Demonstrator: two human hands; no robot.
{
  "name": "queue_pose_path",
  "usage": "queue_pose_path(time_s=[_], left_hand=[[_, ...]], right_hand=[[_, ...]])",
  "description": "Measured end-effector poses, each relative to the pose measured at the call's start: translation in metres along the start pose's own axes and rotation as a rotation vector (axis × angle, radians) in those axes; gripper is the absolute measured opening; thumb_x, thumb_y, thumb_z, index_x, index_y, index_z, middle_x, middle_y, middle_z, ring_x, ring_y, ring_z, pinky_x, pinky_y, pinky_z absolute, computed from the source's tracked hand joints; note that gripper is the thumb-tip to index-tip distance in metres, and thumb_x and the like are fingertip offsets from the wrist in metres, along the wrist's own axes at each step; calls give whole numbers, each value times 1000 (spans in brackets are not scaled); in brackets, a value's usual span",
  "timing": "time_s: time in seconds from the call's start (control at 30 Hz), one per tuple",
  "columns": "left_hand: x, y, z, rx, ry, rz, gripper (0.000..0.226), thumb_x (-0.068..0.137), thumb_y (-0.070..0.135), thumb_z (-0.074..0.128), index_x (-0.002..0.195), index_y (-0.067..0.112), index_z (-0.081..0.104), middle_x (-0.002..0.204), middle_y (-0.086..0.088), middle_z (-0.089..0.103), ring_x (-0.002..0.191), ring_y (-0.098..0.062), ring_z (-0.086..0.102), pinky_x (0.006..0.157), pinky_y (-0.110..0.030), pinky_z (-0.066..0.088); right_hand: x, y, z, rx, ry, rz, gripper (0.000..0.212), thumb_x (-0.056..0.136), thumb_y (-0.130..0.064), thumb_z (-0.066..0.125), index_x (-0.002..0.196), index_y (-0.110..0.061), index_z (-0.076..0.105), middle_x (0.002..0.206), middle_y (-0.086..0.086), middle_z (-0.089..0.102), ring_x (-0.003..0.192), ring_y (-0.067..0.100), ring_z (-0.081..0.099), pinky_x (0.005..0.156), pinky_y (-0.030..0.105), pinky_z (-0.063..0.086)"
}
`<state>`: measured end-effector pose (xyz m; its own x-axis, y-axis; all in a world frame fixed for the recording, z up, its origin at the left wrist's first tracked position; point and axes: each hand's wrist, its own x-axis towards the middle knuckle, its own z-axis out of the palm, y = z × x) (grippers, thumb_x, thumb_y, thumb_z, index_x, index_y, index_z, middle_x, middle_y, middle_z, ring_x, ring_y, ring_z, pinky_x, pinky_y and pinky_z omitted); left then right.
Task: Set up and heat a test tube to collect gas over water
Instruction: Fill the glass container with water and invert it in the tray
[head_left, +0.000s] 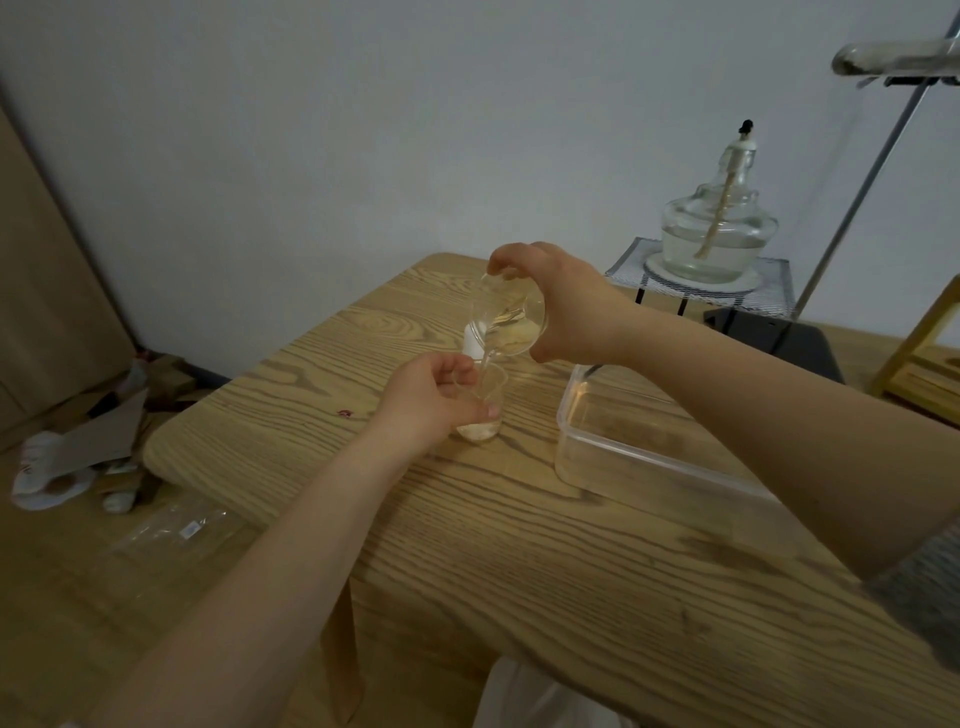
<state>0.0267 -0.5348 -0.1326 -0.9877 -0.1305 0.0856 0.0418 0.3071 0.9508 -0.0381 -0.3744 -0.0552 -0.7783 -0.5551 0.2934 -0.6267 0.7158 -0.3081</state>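
Note:
My right hand (566, 306) grips a clear glass beaker (511, 322), tipped so a thin stream of water runs from its spout. Below it my left hand (431, 400) holds a small clear glass container (483, 410) standing on the wooden table (519, 519); water falls into its mouth. A test tube (893, 54) sits clamped horizontally on a metal stand rod (857, 192) at the top right. An alcohol lamp (719, 223) with a wick stands on wire gauze over a tripod (701, 283).
A clear plastic tub (654, 467) lies on the table right of the hands. A white object (474, 340) stands behind the small container. A wooden rack (924, 358) is at the right edge. Paper, cardboard and plastic clutter (88, 447) lies on the floor left.

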Motion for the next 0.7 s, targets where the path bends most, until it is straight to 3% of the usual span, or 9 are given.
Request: queue_pose_path(time_s=[0.13,0.3,0.57,0.7], left_hand=[[1,-1,0,-3,-4,0,56,62,6,85,112,12,59,97,9,64,81,-4,58,68,-10,46],[1,0,-1,1,-11,2,55,63,7,84,111,15,59,94,14,61,80,2,56,59,1,43],[1,-1,1,8,-7,5,56,62,7,85,112,15,59,102,8,61,85,-6,56,69,-9,44],[1,0,2,2,-14,6,54,63,7,85,110,16,59,95,13,59,77,2,52,60,1,42]], right_hand=[[0,0,1,-4,-12,0,86,57,3,77,130,-26,43,130,-1,48,115,16,50,89,34,51],[-1,-1,2,-14,-20,-2,87,57,4,76,132,-25,43,130,1,48,115,17,50,90,35,50],[-1,1,5,-7,-21,-1,87,55,5,74,131,-26,44,129,0,49,116,16,50,91,36,49],[-1,2,6,-8,-22,1,87,55,6,73,131,-25,45,129,0,49,116,17,49,91,35,49]])
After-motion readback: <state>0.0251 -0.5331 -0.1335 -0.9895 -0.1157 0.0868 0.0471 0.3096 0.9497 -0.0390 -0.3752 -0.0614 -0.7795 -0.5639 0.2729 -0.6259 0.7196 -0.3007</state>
